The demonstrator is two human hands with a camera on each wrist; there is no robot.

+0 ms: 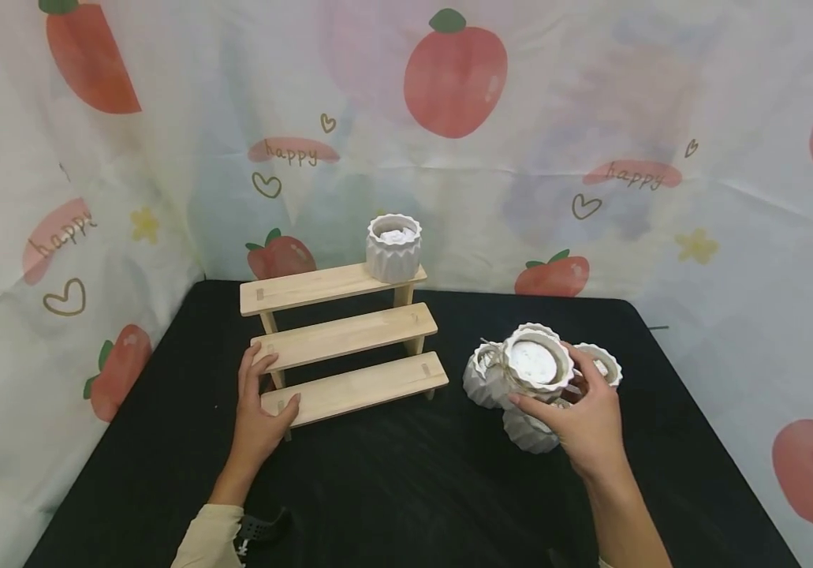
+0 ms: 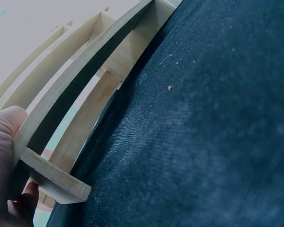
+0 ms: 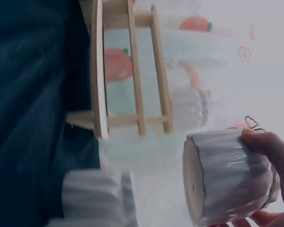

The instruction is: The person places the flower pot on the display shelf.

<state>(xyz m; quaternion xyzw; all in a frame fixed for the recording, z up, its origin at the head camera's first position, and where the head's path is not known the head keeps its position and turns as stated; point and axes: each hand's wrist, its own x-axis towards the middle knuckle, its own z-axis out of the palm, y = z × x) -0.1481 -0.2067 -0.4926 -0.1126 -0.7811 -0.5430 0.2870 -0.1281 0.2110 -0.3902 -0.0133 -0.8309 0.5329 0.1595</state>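
Note:
A three-tier wooden plant stand (image 1: 356,386) stands on the black table, with one white fluted pot (image 1: 393,256) at the right end of its top tier. My left hand (image 1: 257,402) grips the stand's left end; in the left wrist view the thumb (image 2: 12,120) lies on the step's edge and fingers curl beneath. To the right, my right hand (image 1: 583,410) holds another white pot (image 1: 535,361) by its side, raised above several similar pots. Twine circles this held pot, and white material fills it. Its smooth base shows in the right wrist view.
Around the held pot stand the other white pots, one at the left (image 1: 484,377), one in front (image 1: 530,430) and one at the right (image 1: 601,363), partly covered by the hand. A fruit-printed cloth (image 1: 463,197) hangs behind the black table (image 1: 406,489).

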